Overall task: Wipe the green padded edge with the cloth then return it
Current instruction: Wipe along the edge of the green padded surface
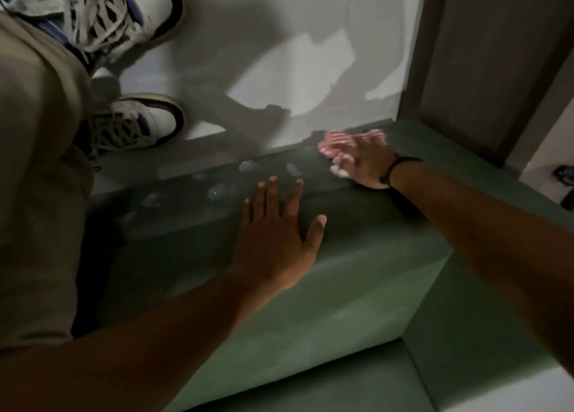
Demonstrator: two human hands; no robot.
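Because the green padded edge (366,250) runs diagonally across the view, from the lower left near the person's trouser leg (34,169) to the upper right by the wooden door frame (484,63), any wiping stroke must follow that long axis. The pale floor (248,38) lies beyond the edge, with two sneakers (130,125) standing on it at the left.

The right hand (366,159) is the working hand. It rests at the far, upper-right end of the edge, palm down, its fingers spread flat over the cloth (335,145), a red-and-white striped piece bunched beneath them and pressed against the padding at its outer lip. A dark band (400,166) sits on that wrist.

The left hand (279,234) lies nearer the camera and to the left of the cloth, flat on the top face of the padding, fingers extended and slightly apart, holding nothing. It appears to serve as a brace.

Judged from this layout, the unwiped length extends from the cloth toward the left hand and beyond. The coming stroke would therefore pull the cloth down-left along the lip, and the left hand lies close beside that path.
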